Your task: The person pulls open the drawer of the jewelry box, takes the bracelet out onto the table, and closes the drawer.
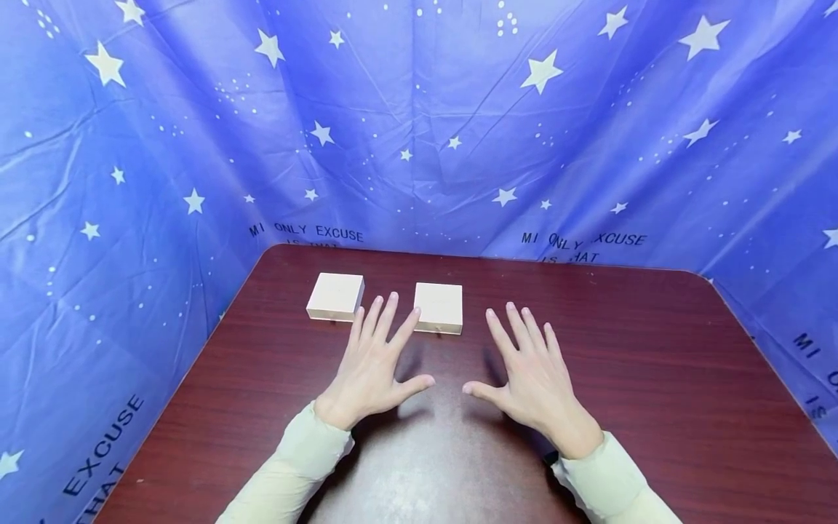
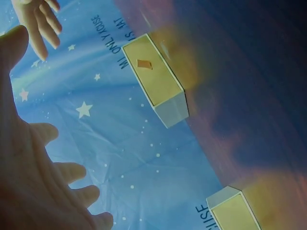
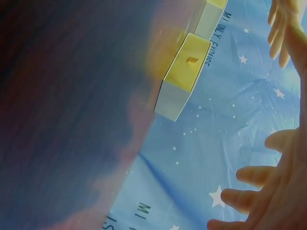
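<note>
bare and spread wide, your left hand [image 1: 369,371] and right hand [image 1: 533,378] hold nothing as you raise them over a dark red-brown table [image 1: 655,349], backs toward you. beyond your fingertips, the left box [image 1: 335,292] sits toward the table's left far corner; the right box [image 1: 438,303] sits nearer the middle, ahead of the space between your hands, with a strip of tabletop parting the two. from the head view your left forefinger overlaps the edge of the right box, yet the left wrist view shows a gap there, so you appear not to touch it.

both pale boxes lie flat on a broad side, which probably keeps them steady. the right box turns a yellow-looking face with a small tab [image 2: 145,64] toward you, an arrangement that seems to put its handiest side within your reach. your splayed fingers, as far as one can judge, keep your hands from crowding either box.

your forearms, in pale sleeves [image 1: 314,444], enter from the near side and run forward; your hands nearly mirror each other, fingers fanned away from you, thumbs pointing inward at one another without meeting. shadows beneath suggest your palms are clear of the wood. behind it all hangs a blue, star-printed cloth [image 1: 419,87].
</note>
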The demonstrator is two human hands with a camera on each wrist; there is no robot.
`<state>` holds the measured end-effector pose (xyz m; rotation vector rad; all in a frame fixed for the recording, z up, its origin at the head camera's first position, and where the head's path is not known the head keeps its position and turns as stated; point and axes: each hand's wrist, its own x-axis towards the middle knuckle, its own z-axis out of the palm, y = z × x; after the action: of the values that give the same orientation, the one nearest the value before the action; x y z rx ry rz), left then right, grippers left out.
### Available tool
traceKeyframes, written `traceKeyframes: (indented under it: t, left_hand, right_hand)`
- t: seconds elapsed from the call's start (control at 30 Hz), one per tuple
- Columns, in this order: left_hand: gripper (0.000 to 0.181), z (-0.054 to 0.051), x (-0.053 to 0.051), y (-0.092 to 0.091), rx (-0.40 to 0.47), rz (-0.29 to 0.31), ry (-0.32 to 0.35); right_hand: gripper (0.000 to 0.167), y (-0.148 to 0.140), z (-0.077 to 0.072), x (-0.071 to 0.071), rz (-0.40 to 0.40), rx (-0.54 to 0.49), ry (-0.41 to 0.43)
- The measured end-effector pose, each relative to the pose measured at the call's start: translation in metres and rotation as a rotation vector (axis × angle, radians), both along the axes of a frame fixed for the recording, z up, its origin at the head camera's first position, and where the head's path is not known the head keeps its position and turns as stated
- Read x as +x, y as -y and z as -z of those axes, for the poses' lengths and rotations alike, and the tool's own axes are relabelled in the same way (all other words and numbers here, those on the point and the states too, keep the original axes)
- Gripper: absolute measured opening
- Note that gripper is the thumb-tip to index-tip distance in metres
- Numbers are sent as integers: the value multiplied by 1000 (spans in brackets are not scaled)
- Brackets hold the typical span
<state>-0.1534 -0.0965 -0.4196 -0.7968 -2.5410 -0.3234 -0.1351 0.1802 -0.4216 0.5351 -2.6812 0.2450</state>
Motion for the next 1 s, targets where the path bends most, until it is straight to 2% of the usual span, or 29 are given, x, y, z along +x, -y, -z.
traceKeyframes:
  t: [0.2,0.5,0.8,0.9,1.0]
  left_hand:
    - [88,-1,-7,-1,-9,21,1]
    - [67,-4,-20,-4,41,33,75]
    - [53,-4,-33,-9,36,40,72]
    - [52,-4,-37,-11,47,39,107]
    - [52,-4,-43,-12,65,27,165]
  right_hand:
    - [112,9,-1,-6,-28,-8,-15]
    - [107,24,-2,-14,-59,-27,14]
    - [102,32,1,-20,-74,-35,21]
    - [99,35,2,-21,-74,-52,23]
    - [97,37,2,-23,-59,-78,62]
